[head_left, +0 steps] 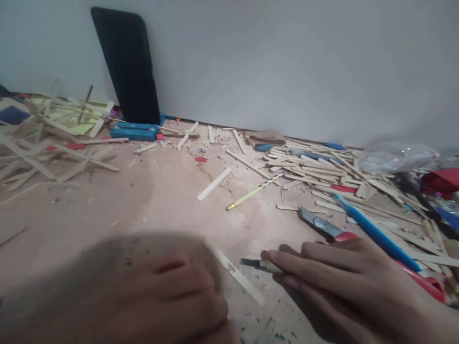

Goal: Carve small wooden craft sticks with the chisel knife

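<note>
My left hand (179, 298), blurred, is curled closed at the lower left; whatever its fingers may hold is hidden. Just right of its knuckles lies a pale craft stick (245, 285), slanted, with a small notch or split near its middle. My right hand (344, 282) has its fingers closed over a small carving chisel (263, 265), whose flat metal blade points left at the stick. Beyond that hand is a utility knife (322, 224) with a red handle, partly covered by the hand. A blue pen-like tool (376, 231) lies beside it.
A dark phone (129, 67) leans on the wall behind a blue block (134, 131). Many craft sticks (315, 167) pile up at right, and joined sticks (32, 157) at left. A yellow pencil (251, 193) and a loose stick (214, 184) lie mid-table. Clear plastic (398, 155) sits far right.
</note>
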Demonstrator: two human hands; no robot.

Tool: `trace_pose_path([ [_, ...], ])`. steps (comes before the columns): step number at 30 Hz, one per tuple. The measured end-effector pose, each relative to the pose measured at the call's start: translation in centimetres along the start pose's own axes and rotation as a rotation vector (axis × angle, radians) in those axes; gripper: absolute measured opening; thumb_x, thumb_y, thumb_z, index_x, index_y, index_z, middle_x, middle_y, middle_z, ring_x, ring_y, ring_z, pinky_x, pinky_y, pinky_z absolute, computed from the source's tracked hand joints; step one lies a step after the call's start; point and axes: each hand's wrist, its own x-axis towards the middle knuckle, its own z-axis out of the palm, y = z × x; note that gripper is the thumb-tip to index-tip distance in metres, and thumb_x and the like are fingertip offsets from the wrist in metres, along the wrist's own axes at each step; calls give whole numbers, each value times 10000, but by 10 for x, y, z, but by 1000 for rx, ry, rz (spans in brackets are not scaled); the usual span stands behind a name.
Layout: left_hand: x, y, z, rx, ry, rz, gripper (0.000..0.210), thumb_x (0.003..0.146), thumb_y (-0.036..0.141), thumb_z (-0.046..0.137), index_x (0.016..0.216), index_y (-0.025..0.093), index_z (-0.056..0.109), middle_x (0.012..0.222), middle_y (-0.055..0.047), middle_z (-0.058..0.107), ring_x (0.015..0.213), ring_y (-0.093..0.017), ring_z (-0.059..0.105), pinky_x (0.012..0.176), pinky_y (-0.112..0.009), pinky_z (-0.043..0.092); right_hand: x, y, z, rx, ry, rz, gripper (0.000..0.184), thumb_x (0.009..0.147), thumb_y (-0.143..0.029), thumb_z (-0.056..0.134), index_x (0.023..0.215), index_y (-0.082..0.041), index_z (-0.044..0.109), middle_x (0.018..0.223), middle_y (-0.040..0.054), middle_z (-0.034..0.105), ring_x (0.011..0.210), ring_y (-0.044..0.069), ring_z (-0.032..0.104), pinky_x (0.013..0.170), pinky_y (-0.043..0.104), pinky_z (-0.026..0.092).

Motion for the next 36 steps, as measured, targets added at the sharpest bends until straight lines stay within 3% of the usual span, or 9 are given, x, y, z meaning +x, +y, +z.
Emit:
trace_pose_path([
  [4, 3, -4, 1, 47, 151, -221, 316, 1206, 146, 619, 1358, 374, 777, 1259, 65, 937, 1108, -189, 884, 1005, -330, 697, 3, -1, -3, 70, 12, -3, 345, 1418, -237, 468, 1556, -220, 784, 1181, 75, 985, 811, 148, 916, 585, 259, 619],
  [7, 5, -1, 6, 48, 169, -285, 303, 1240, 134, 546, 1256, 363, 744, 1185, 66, 896, 1024, -175, 829, 895, -359, 628, 1, 0, -2, 96, 2, -6, 391, 1398, -207, 485, 1672, -251, 760, 1070, 22, 948, 773, 149, 890, 590, 280, 620],
  [11, 6, 5, 5, -8, 167, -331, 314, 1238, 129, 581, 1249, 380, 770, 1180, 93, 900, 1023, -166, 822, 940, -353, 627, -6, 6, 1, 93, -7, -12, 391, 1390, -211, 528, 1694, -270, 768, 960, -29, 873, 691, 132, 823, 545, 313, 547],
  [17, 5, -1, -1, 9, 32, -281, 401, 1158, 72, 595, 1258, 360, 856, 1182, 36, 915, 992, -199, 837, 867, -371, 638, -11, 15, -3, 49, -12, -24, 328, 1413, -232, 510, 1593, -280, 780, 1000, -24, 904, 754, 113, 853, 597, 287, 569],
  [20, 4, -5, 1, 7, 62, -263, 402, 1178, 38, 573, 1312, 339, 805, 1197, 45, 903, 1028, -161, 828, 883, -355, 611, -12, 16, -6, 63, -39, -31, 344, 1450, -332, 451, 1585, -304, 766, 969, -51, 881, 729, 84, 828, 597, 265, 563],
  [23, 4, -6, 5, -9, 80, -259, 331, 1192, 54, 560, 1233, 333, 733, 1209, 62, 900, 1038, -159, 819, 876, -363, 601, -20, 18, -6, 91, -47, -6, 384, 1437, -342, 453, 1668, -327, 760, 1060, -8, 926, 791, 152, 869, 614, 340, 592],
  [28, 3, -5, 8, -48, 90, -264, 316, 1216, 99, 540, 1257, 353, 723, 1256, 76, 895, 1058, -175, 820, 905, -377, 612, -35, 20, -10, 53, -109, -29, 450, 1413, -263, 476, 1749, -320, 768, 1212, 30, 963, 972, 209, 937, 836, 383, 707],
  [32, 0, 0, 8, -56, 78, -269, 368, 1189, 72, 547, 1312, 362, 738, 1148, 70, 850, 975, -176, 781, 860, -382, 599, -35, 17, -13, 19, -112, -44, 538, 1411, -233, 425, 1896, -294, 651, 1239, 67, 971, 994, 233, 935, 764, 382, 680],
  [36, 0, 3, 6, -21, 64, -315, 338, 1188, 63, 523, 1255, 354, 682, 1167, 72, 853, 1007, -184, 782, 904, -399, 610, -35, 11, -14, -43, -129, -82, 504, 1372, -194, 512, 1836, -238, 705, 1216, 75, 975, 985, 249, 926, 774, 394, 677],
])
